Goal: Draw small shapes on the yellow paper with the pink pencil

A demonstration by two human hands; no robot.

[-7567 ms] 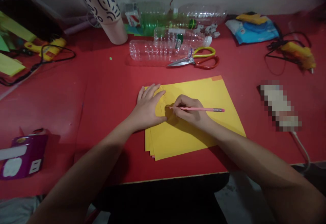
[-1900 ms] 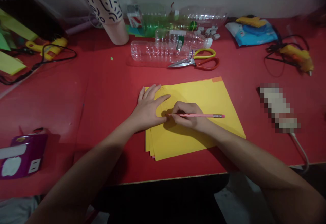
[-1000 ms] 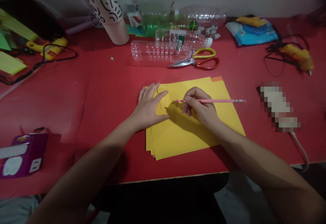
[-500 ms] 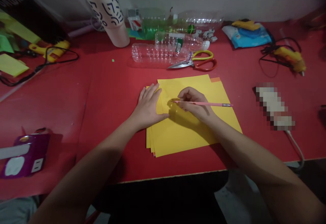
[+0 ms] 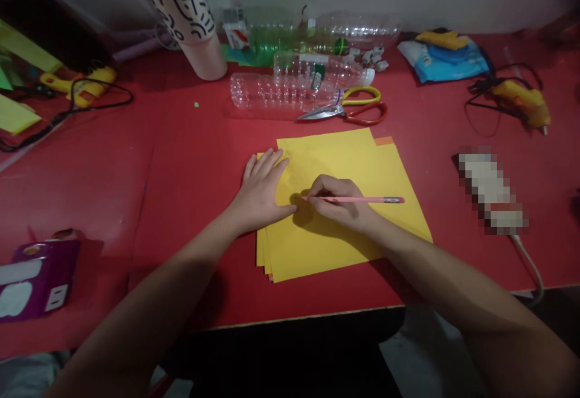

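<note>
A small stack of yellow paper sheets [image 5: 335, 235] lies on the red table, with an orange corner showing at the top right. My left hand [image 5: 263, 195] rests flat over the stack's left edge, fingers spread. In my right hand [image 5: 338, 202] is a pink pencil [image 5: 371, 200], gripped near its point, its eraser end towards the right. The pencil's tip is at the top sheet, just right of my left thumb; whether it touches the paper I cannot tell. Faint marks seem to show on the sheet above it.
Beyond the paper lie scissors [image 5: 344, 108] with yellow and red handles and several plastic bottles [image 5: 272, 91]. A white tumbler [image 5: 199, 41] stands at the back left. Rightward are a yellow glue gun [image 5: 521, 102], a blue wipes pack [image 5: 444, 63] and a blurred-out corded object [image 5: 492, 192]. A purple box [image 5: 45, 277] lies left.
My right hand has moved the pencil down and slightly left across the sheet, closer to my left thumb. My left hand stays on the paper. The view has shifted slightly.
</note>
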